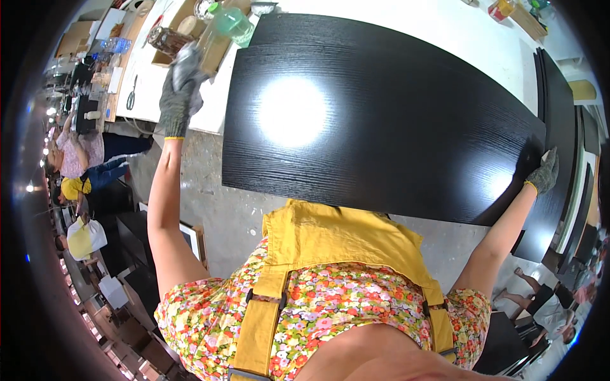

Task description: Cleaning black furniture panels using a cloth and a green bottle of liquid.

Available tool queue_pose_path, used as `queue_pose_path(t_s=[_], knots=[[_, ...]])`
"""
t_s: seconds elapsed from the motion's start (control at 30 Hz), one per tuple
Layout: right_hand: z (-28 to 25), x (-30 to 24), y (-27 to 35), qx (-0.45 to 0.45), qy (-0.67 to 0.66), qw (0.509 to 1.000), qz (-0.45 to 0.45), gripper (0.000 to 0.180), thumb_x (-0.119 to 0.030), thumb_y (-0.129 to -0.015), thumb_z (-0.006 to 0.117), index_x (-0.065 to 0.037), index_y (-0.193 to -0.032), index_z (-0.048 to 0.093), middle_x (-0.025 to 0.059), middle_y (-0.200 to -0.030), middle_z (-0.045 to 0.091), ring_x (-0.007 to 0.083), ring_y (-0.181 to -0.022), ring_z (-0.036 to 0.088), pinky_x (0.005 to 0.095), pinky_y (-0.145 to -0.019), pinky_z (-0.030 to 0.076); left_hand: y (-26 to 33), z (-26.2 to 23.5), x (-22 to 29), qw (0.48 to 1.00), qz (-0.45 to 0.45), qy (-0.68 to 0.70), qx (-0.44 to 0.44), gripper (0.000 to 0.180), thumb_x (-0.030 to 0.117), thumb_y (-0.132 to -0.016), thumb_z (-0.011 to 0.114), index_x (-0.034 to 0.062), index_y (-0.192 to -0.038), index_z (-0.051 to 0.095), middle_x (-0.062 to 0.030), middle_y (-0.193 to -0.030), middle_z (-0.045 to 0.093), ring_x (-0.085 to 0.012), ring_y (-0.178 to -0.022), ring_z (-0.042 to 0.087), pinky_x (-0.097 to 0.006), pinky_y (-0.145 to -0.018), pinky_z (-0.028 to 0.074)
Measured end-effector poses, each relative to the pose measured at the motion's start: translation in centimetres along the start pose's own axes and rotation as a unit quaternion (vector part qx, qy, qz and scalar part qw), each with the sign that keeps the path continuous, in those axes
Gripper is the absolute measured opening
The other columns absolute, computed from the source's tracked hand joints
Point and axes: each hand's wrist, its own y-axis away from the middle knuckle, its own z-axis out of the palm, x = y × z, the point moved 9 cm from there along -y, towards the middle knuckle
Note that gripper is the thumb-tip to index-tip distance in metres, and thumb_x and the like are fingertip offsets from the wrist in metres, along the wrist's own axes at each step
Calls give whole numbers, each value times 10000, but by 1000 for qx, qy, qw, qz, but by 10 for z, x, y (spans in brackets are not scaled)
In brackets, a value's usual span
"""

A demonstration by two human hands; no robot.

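A large black wood-grain panel (394, 120) lies on the white worktable (445, 28), its near edge jutting out in front of my body. My left hand (176, 105), in a dark grey knit glove with a yellow cuff, is left of the panel. It holds a crumpled grey-white rag (187, 66), blurred by motion, close to the bottles and a cardboard box. My right hand (544, 173), gloved the same way, grips the panel's right edge; some of its fingers are hidden. Another dark panel surface lies under the far left corner.
A green-tinted plastic bottle (234, 24), a brown jar (170, 40) and a cardboard box (216, 54) stand at the far left. Scissors (131, 94) lie on the table's left part. More dark panels (559, 108) stand at right. People (79, 152) work at left and at lower right.
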Motion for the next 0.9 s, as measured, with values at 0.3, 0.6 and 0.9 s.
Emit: queue_pose_path(t_s=[0.3,0.6,0.9], knots=[[28,-2,-3,-82,117,962,-231,399,-332,-918,616,-93,-1236,653,102,-1207,666,233,-1116,622,331,-994,463,-14,158,51,883,319,-305,-161,437,331,-856,716,114,-1225,628,-168,-1250,596,-359,-1164,542,-420,-1007,422],[5,-11,11,16,9,997,-72,481,-414,-798,765,-61,-1121,717,121,-1100,714,244,-1030,659,332,-956,470,57,338,186,833,444,-277,-182,622,529,-810,695,117,-1267,605,-171,-1225,620,-382,-1143,564,-455,-956,452],[5,-80,44,16,-68,996,-55,345,-284,-863,719,-53,-1118,712,100,-1135,699,194,-1053,642,296,-962,458,118,545,347,811,509,-86,-275,539,560,-845,616,155,-1200,640,-136,-1142,664,-328,-1051,627,-436,-918,481]])
